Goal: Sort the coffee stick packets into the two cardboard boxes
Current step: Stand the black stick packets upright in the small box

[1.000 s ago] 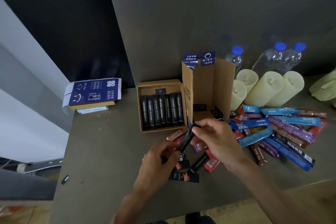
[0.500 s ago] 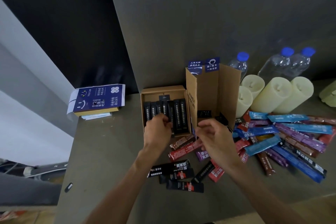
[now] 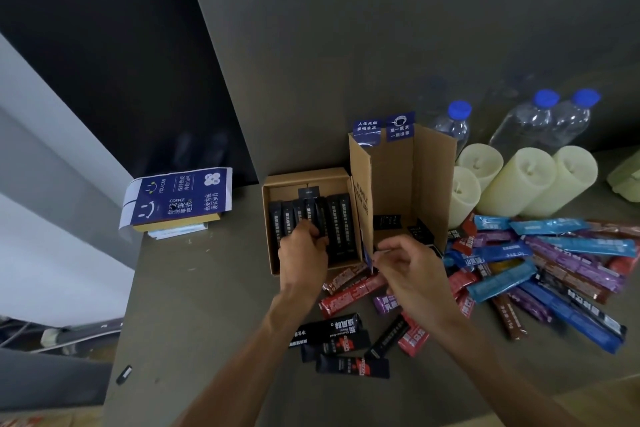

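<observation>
Table (image 3: 194, 305): bare strip runs from low box (image 3: 266, 218) out to left edge. Wall panel (image 3: 415, 45) stands directly behind both boxes. Tall box (image 3: 433, 184) touches low box's right wall.
Left hand (image 3: 303, 255): inside low box, fingers curled round one of black packets (image 3: 341, 225) standing in row.
Right hand (image 3: 412, 270): at tall box's front corner, fingers loosely curled; whether it holds anything cannot be told.
Loose packets (image 3: 554, 263): heaped right of right hand. Stray black packets (image 3: 346, 340) lie between forearms.

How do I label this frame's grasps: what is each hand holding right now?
Left hand: grips a black coffee stick packet in the flat cardboard box.
Right hand: fingers curled; hold cannot be told.
</observation>
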The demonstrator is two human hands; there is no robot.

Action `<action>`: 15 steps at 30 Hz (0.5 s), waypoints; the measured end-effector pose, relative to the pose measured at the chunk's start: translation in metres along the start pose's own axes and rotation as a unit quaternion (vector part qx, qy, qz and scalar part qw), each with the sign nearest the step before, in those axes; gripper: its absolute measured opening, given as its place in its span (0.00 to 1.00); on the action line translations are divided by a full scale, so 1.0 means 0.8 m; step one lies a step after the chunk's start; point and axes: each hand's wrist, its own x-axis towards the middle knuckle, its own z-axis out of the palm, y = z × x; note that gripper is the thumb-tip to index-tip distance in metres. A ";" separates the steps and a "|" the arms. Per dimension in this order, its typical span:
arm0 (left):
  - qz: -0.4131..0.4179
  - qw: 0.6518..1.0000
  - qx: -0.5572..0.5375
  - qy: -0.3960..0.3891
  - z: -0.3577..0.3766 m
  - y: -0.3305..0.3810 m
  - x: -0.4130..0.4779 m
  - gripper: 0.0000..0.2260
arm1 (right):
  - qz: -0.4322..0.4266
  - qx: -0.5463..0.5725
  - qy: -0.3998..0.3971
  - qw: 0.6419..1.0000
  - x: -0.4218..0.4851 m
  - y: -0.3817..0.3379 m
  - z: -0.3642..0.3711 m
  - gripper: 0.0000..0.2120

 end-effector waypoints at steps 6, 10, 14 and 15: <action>0.023 0.999 0.033 -0.007 -0.003 0.002 0.000 0.04 | -0.011 -0.028 -0.012 0.999 0.002 0.000 0.001 0.04; 0.039 0.998 0.051 -0.011 -0.005 0.003 -0.001 0.07 | -0.010 -0.028 -0.014 0.999 0.003 0.001 0.002 0.02; 0.083 0.994 0.065 -0.002 -0.006 0.004 -0.005 0.14 | -0.008 -0.014 -0.002 1.000 0.003 0.004 -0.002 0.02; 0.092 0.993 0.069 -0.001 -0.006 0.004 -0.005 0.15 | -0.008 -0.015 0.002 1.000 0.002 0.005 -0.004 0.02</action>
